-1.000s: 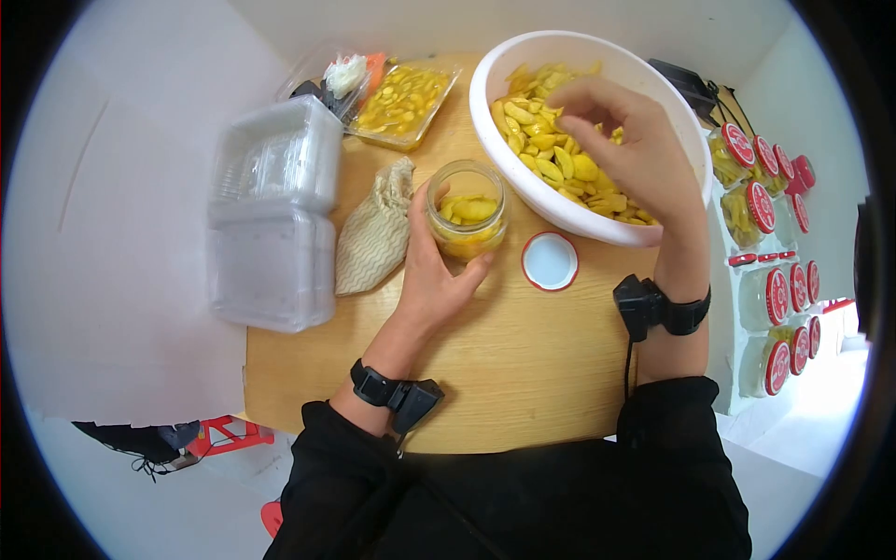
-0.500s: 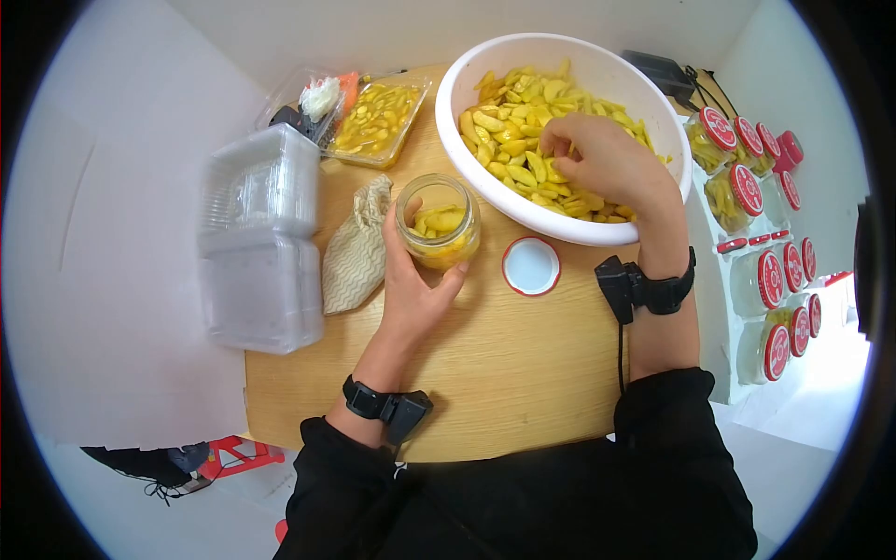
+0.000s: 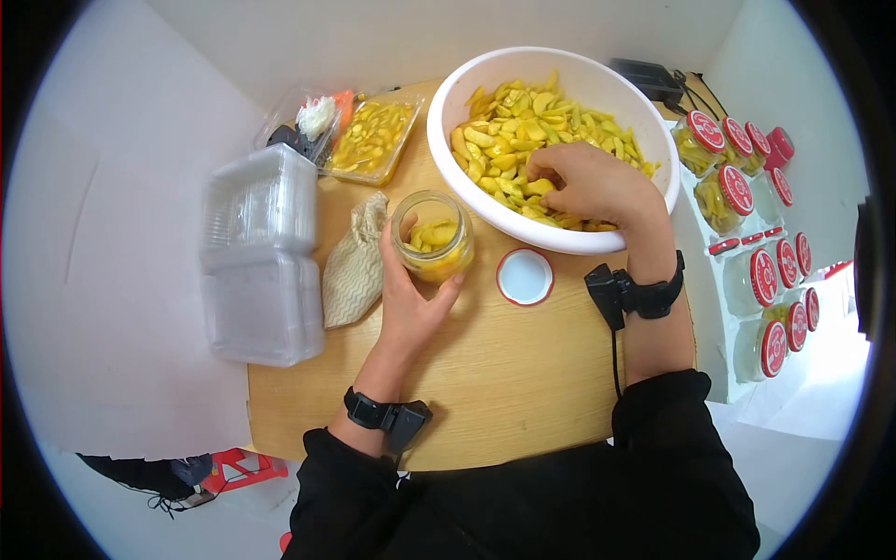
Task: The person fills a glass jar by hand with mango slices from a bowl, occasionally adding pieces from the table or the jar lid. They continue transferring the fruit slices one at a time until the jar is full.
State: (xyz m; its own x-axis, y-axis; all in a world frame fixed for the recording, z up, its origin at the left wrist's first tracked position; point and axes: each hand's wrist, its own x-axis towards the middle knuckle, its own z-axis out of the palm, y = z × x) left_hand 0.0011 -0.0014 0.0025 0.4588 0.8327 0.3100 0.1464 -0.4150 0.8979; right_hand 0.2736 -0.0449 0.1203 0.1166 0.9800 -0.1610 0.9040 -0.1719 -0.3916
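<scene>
My left hand (image 3: 411, 313) is closed round an open glass jar (image 3: 437, 266), which stands upright on the table and is partly filled with yellow fruit slices (image 3: 432, 235). A white lid with a red rim (image 3: 525, 277) lies just right of the jar. Over the large white basin (image 3: 551, 240), my right hand (image 3: 593, 187) reaches down into a heap of similar slices (image 3: 513, 131). Its thumb and fingers are curled round a fruit slice (image 3: 539, 188) at the near side of the heap.
Left of the jar lie a patterned cloth bag (image 3: 355, 271) and stacked clear plastic boxes (image 3: 261, 294). Behind them is a tray of yellow slices in liquid (image 3: 373, 135). Several red-lidded jars (image 3: 735, 189) stand on a white shelf (image 3: 714, 308) at right. A black adapter (image 3: 646, 81) sits behind the basin.
My right hand has closed its fingers lower among the slices in the basin. My left hand still holds the jar. The whole view has shifted slightly.
</scene>
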